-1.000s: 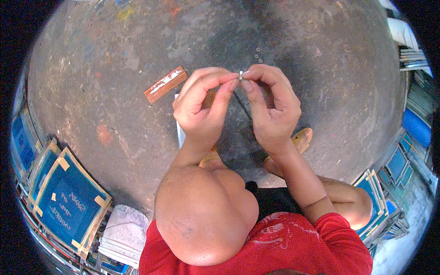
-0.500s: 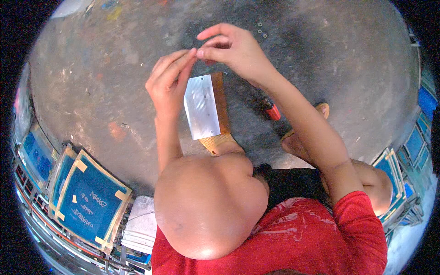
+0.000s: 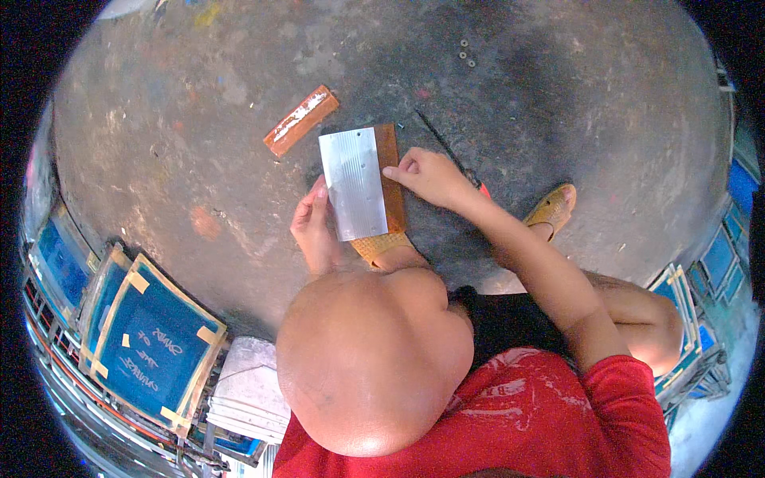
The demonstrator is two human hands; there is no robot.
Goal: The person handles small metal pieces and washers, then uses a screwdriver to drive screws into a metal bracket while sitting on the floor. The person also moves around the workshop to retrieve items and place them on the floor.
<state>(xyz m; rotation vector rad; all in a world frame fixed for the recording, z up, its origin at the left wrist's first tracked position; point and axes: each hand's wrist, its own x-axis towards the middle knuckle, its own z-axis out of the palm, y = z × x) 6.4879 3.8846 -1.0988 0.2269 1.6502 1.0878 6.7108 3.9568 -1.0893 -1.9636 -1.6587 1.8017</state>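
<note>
floor spreads wide left of the brown block; the left hand stands at the left edge of the silver plate, its grip i can't tell; brown board shows along the plate's right edge; right hand reaches there, fingers curled, grip unclear

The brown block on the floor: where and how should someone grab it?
Probably around its middle, from above, thumb and fingers on the two long sides. The block is long and narrow, lies on the floor, and nothing covers it. The left hand looks the nearer one.
</note>
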